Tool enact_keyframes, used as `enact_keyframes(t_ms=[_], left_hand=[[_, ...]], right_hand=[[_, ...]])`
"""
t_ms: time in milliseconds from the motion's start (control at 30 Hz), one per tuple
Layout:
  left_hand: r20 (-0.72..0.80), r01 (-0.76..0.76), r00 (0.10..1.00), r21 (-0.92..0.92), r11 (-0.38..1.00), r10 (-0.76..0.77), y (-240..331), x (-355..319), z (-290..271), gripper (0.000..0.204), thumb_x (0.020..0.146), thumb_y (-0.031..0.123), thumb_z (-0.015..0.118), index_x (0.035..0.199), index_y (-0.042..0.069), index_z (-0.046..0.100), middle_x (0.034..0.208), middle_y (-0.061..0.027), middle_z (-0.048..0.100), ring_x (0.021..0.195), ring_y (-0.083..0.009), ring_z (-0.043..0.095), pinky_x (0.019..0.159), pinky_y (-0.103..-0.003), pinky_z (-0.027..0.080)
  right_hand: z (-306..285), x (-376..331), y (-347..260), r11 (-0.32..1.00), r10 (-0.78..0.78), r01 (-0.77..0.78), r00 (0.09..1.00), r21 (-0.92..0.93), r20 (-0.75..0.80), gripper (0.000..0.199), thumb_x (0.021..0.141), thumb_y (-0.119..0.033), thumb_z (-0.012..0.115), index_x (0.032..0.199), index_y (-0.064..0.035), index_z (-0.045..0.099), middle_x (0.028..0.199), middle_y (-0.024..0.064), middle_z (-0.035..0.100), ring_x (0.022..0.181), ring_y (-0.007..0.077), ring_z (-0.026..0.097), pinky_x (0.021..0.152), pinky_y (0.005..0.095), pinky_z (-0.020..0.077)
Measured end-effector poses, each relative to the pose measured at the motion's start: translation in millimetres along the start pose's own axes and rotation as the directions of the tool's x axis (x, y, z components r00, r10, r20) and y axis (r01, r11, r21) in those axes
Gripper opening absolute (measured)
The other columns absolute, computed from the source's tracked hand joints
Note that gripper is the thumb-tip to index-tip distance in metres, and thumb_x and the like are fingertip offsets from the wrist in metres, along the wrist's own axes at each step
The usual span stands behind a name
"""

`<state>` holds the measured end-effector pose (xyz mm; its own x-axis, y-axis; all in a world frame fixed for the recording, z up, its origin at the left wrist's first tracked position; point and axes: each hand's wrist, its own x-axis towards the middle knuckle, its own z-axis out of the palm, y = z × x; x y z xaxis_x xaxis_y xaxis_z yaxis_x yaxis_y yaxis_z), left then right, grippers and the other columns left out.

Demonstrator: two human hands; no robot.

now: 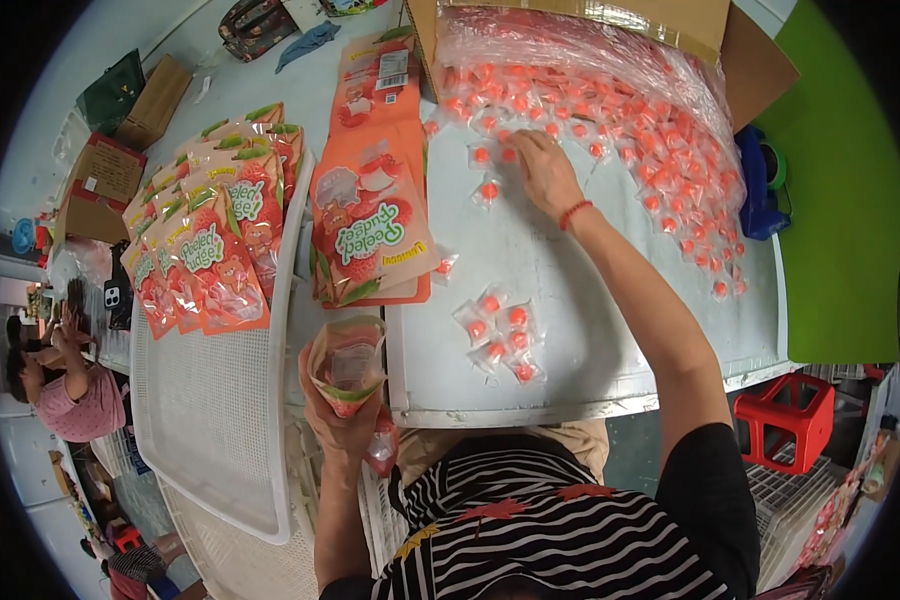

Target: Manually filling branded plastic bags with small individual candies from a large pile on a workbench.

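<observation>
In my left hand point(342, 425) an opened pouch point(348, 375) is gripped upright at the table's near edge, its mouth facing up and clear plastic visible inside. My right hand point(550, 175), a red band at its wrist, reaches out across the table with fingers stretched toward a few wrapped candies point(481, 155). Its fingertips touch or nearly touch the closest ones. These candies are red-pink balls in clear wrappers. Nearer to me lies a small group of several wrapped candies point(517, 340). Flat pouches point(370, 215) with strawberry-coloured print are stacked to the left of the candies.
A cardboard box point(670, 22) lies on its side with a plastic liner, spilling a large heap of wrapped candies point(670, 170). On the left, filled-looking pouches point(210, 250) overlap on a white perforated tray point(210, 430). A red stool point(785, 420) stands at right. Other people are at far left.
</observation>
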<state>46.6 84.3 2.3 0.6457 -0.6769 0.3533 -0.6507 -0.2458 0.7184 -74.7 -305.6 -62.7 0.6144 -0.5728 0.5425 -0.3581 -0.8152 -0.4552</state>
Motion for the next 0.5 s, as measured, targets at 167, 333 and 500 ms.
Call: enact_keyframes(t_ms=[167, 333, 500], left_hand=[[-0.040, 0.028, 0.999, 0.044, 0.999, -0.026, -6, -1, -7, 0.083, 0.067, 0.009, 0.080, 0.135, -0.003, 0.035, 0.117, -0.0187, 0.056, 0.103, -0.0282, 0.058, 0.090, -0.035, 0.046], [0.002, 0.076, 0.997, 0.095, 0.993, -0.076, -13, -1, -5, 0.092, 0.063, 0.012, 0.081, 0.138, -0.001, 0.030, 0.122, -0.0198, 0.053, 0.108, -0.0321, 0.058, 0.091, -0.036, 0.047], [-0.006, 0.098, 0.995, 0.050, 0.994, -0.098, -15, 3, -3, 0.091, 0.064, 0.012, 0.081, 0.138, -0.001, 0.030, 0.125, -0.0197, 0.052, 0.110, -0.0326, 0.056, 0.092, -0.037, 0.046]], right_hand=[[41, 26, 25, 0.999, -0.023, 0.022, 1.000, -0.048, -0.020, 0.034, 0.087, -0.004, 0.051, 0.121, -0.0030, 0.051, 0.118, 0.0194, 0.057, 0.107, 0.0364, 0.054, 0.093, 0.0409, 0.0438], [44, 41, 14, 0.970, -0.040, 0.079, 0.985, -0.230, 0.171, 0.030, 0.090, -0.012, 0.047, 0.118, -0.0055, 0.052, 0.125, 0.0111, 0.055, 0.113, 0.0310, 0.050, 0.097, 0.0433, 0.0380], [39, 16, 12, 0.994, -0.110, 0.112, 0.975, 0.001, 0.194, 0.029, 0.094, -0.018, 0.046, 0.118, -0.0049, 0.054, 0.126, 0.0098, 0.054, 0.117, 0.0296, 0.047, 0.099, 0.0430, 0.0358]])
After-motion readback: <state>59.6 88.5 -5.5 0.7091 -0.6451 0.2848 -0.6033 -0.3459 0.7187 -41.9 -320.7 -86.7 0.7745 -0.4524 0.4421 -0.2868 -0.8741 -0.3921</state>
